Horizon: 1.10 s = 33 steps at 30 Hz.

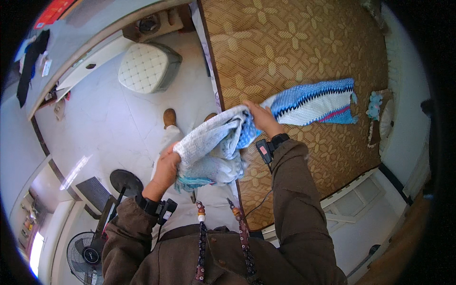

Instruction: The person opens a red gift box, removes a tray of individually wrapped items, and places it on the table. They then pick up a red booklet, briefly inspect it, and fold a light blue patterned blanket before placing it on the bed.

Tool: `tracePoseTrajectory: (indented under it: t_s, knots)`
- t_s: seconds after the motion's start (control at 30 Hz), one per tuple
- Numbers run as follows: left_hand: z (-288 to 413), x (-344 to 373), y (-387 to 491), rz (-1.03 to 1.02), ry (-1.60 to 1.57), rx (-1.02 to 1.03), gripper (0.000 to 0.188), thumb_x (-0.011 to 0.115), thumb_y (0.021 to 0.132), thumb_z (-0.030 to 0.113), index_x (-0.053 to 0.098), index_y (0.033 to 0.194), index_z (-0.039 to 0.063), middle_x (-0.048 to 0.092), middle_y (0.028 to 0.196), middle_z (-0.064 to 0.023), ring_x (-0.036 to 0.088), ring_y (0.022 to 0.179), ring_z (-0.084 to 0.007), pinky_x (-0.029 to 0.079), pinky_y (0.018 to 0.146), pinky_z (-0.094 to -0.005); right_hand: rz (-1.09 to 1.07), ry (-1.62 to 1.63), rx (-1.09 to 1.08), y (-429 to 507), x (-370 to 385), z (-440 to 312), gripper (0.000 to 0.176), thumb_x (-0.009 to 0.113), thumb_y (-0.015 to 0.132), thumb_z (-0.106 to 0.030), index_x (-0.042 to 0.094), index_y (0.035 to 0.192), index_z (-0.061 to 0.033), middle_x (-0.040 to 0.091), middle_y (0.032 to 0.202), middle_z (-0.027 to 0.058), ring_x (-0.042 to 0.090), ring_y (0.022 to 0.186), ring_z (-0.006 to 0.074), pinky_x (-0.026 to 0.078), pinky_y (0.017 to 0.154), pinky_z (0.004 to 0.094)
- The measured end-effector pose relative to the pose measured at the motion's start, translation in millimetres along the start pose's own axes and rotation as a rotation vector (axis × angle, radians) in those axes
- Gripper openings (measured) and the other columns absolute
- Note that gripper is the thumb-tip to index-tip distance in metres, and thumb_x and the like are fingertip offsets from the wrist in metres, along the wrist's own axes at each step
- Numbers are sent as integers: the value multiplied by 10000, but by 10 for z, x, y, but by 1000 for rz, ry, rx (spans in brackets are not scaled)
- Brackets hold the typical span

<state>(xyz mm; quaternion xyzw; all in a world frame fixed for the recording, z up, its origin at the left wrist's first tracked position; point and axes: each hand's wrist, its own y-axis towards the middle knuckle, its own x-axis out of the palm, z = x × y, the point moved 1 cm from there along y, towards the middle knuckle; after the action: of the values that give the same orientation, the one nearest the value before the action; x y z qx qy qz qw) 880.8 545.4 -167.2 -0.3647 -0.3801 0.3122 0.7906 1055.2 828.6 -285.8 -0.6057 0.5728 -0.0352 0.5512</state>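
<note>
A long knitted scarf point(213, 139) in pale grey, white and blue, with teal fringe, is stretched between my two hands. My left hand point(166, 169) grips it at its left side, where the pale fabric bunches and hangs in folds. Higher and to the right, my right hand point(263, 118) is closed around a gathered part. Beyond that hand, a striped blue and white stretch point(317, 103) with black zigzag and pink lines lies flat on the woven mat point(302, 46). The fingertips of both hands are partly hidden by fabric.
A quilted white stool point(144, 67) stands on the pale floor point(103, 117). To the lower left are a black fan point(85, 254) and a round black base point(126, 182). A blue plush toy point(374, 105) lies at the mat's far right. Dark clothing point(34, 67) rests on a surface at upper left.
</note>
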Motion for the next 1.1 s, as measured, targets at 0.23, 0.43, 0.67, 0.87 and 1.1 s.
tracePoseTrajectory:
  t_s: [0.23, 0.43, 0.67, 0.87, 1.1]
  knots:
    - [1088, 45, -414, -181, 165, 120, 274, 388, 705, 50, 549, 922, 8, 537, 817, -1, 487, 750, -89, 406, 668, -219, 412, 335, 91, -964, -194, -70, 189, 568, 727, -75, 564, 915, -64, 590, 947, 185, 546, 925, 380, 438, 738, 427]
    - [2014, 722, -904, -517, 580, 410, 166, 422, 787, 66, 554, 877, 20, 512, 783, 33, 460, 734, -62, 389, 658, -206, 792, -30, 218, -2370, -674, -463, 273, 617, 675, -38, 573, 943, -61, 560, 1002, 157, 513, 974, 345, 411, 843, 386]
    - [2926, 1498, -1724, -664, 809, 879, 171, 438, 833, 63, 557, 947, 17, 533, 795, 28, 477, 742, -40, 394, 653, -195, 1116, 848, -42, -3699, -1043, -1096, 84, 577, 811, -95, 521, 866, -65, 478, 772, -41, 427, 669, 52, 357, 540, 209]
    - [3642, 1476, -1987, -728, 753, 1052, 217, 424, 874, 87, 531, 1046, 8, 557, 860, -5, 512, 760, -47, 419, 666, -193, 1577, 591, -54, -4397, -1701, -2008, 81, 566, 844, -118, 501, 886, -92, 449, 736, -54, 387, 641, 49, 322, 558, 190]
    - [3935, 1452, -1984, -666, 958, 1097, 296, 413, 827, 49, 516, 1100, -3, 583, 955, -61, 555, 843, -109, 450, 734, -232, 1313, 466, -88, -4804, -2134, -2598, 89, 590, 848, -88, 501, 849, -79, 447, 728, -63, 390, 661, 34, 312, 580, 184]
